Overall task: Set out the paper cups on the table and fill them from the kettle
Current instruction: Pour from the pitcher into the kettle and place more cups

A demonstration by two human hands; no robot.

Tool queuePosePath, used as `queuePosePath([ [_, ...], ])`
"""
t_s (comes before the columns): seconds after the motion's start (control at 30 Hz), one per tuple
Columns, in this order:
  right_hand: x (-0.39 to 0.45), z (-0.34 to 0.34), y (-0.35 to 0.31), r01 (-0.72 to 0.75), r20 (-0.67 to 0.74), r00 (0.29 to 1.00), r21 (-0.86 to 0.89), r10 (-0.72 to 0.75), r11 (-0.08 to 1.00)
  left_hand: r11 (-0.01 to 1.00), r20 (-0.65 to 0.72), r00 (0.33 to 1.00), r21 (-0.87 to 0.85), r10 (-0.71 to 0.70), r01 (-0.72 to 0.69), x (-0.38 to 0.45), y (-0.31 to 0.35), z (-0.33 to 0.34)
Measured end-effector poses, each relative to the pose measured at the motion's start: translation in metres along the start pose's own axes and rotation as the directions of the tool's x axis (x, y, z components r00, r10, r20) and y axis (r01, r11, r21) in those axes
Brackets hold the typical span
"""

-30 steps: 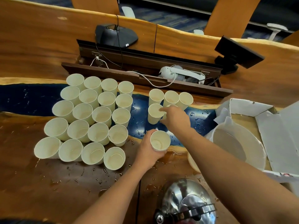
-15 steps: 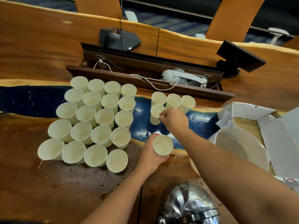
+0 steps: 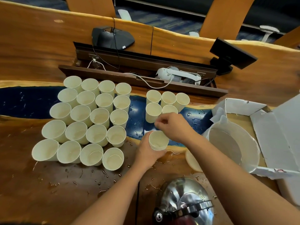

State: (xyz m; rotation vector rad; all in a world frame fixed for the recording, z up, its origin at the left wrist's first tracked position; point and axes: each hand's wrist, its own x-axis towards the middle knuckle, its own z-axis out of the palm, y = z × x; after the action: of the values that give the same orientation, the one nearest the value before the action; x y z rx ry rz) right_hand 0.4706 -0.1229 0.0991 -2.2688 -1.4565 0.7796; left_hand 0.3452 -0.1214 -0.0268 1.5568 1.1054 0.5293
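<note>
A white plastic jug [image 3: 233, 143] stands beside an open white cardboard box [image 3: 276, 127]. Farther back lie a black conference phone [image 3: 112, 37], a small black monitor [image 3: 232, 53] and a white headset [image 3: 177, 74].

Bright even light, kettle [image 3: 185, 203] glare, wide-angle edge bending

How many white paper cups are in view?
26: twenty in the left block, five in the right cluster, one cup in the left hand. The right hand may hide more.
</note>
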Motion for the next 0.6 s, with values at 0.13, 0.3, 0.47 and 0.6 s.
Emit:
queuePosePath([
  [0.13,-0.028,-0.01,0.005,0.119,0.287,0.957,-0.234,-0.049,0.965,0.998,0.036,0.997,-0.008,-0.062,0.062,0.003,0.009,-0.002],
  [0.3,-0.042,-0.01,0.013,0.169,0.289,0.956,-0.389,-0.054,0.906,0.997,0.089,0.994,0.035,-0.066,0.063,0.002,0.021,-0.002],
  [0.47,-0.055,-0.014,0.011,0.158,0.149,0.983,-0.414,-0.104,0.897,0.999,0.11,0.993,0.028,-0.038,0.035,-0.005,0.029,-0.003],
  [0.6,-0.059,-0.018,0.011,0.114,0.081,0.993,-0.384,-0.09,0.916,0.998,0.113,0.994,0.063,0.008,-0.016,-0.005,0.031,-0.003],
])
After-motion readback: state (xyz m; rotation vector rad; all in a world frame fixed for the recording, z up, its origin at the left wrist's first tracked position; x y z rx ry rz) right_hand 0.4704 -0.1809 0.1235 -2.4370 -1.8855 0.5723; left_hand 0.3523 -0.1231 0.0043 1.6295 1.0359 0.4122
